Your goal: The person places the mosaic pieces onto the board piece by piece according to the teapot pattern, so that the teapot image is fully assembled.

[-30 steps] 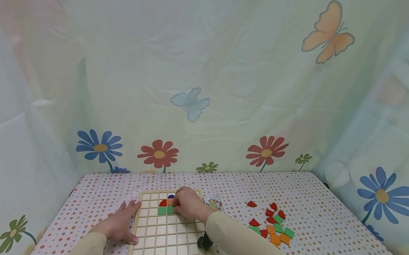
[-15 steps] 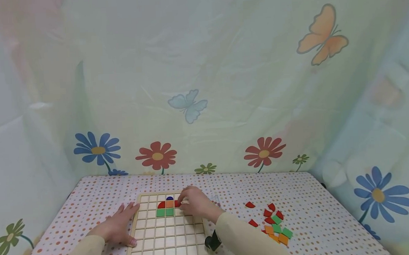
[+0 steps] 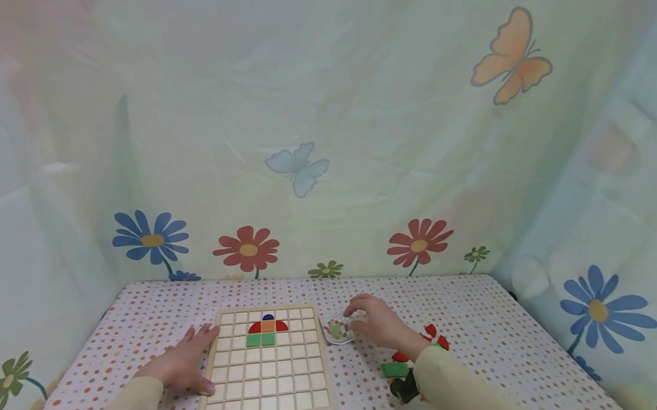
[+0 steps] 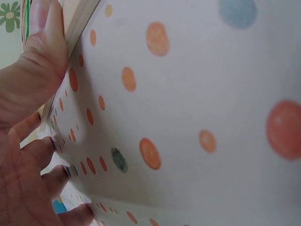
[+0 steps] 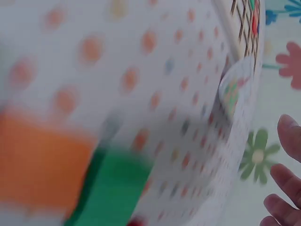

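My left hand (image 3: 182, 362) rests at the left edge of a wooden grid board (image 3: 267, 370), fingers spread, thumb against the frame. The left wrist view shows this hand (image 4: 28, 155) beside the board's side (image 4: 77, 26). On the board, a blue piece (image 3: 268, 317) tops an orange square (image 3: 268, 325). Red quarter-round tiles (image 3: 254, 327) flank the orange one, above two green squares (image 3: 254, 340). My right hand (image 3: 386, 325) hovers right of a small picture card (image 3: 336, 332), fingers loosely bent, holding nothing visible. That card (image 5: 233, 92) looks curled up in the right wrist view.
Loose tiles lie right of the board, partly hidden by my right forearm, among them a green tile (image 3: 395, 369) and a red one (image 3: 430, 331). Blurred orange (image 5: 42, 162) and green (image 5: 117, 188) tiles fill the right wrist view's lower left. A printed curtain (image 3: 351, 216) backs the dotted table.
My right hand has left the board and moved right past the card. The right-hand red tile now lies uncovered beside the orange square. My left hand has stayed at the board's edge.
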`<state>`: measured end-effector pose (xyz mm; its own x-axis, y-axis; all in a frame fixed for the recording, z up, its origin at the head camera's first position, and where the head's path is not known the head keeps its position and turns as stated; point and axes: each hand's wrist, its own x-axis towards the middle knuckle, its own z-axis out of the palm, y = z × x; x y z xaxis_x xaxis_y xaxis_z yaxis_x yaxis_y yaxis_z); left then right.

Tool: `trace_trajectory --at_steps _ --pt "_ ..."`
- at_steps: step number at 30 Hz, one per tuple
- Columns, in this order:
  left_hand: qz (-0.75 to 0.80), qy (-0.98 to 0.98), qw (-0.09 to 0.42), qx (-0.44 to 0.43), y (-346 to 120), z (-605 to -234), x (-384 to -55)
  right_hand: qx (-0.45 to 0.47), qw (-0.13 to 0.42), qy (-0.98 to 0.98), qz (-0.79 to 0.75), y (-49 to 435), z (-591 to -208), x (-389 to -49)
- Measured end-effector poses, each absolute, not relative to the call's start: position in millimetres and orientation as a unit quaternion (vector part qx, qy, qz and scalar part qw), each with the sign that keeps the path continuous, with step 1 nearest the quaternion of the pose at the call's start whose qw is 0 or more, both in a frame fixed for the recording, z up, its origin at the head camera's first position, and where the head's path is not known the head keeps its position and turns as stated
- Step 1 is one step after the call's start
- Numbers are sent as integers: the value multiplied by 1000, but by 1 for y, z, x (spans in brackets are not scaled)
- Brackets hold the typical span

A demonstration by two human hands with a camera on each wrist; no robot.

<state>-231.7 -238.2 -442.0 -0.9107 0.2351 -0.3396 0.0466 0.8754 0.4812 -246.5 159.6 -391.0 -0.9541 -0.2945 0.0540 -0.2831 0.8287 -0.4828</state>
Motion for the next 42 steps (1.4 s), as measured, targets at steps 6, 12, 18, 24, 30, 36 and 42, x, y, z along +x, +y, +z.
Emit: trace_trajectory --at_steps 6,12,18,24,30,36,42 --pt "226 950 195 85 -236 -416 -217 -87 -14 974 -208 212 -391 -235" --pt "234 947 203 86 -241 -423 -221 -60 -7 978 -200 259 -393 -226" --pt "245 945 200 82 -252 -451 -238 -33 9 982 -188 288 -400 -224" --pt "250 944 196 89 -259 -474 -252 -5 42 986 -160 309 -410 -221" --pt "242 945 201 92 -248 -455 -240 -20 52 987 -148 326 -416 -219" --pt "236 944 211 92 -234 -427 -222 -31 53 985 -164 333 -419 -217" --pt "234 946 205 93 -230 -419 -216 -19 48 987 -151 334 -420 -217"
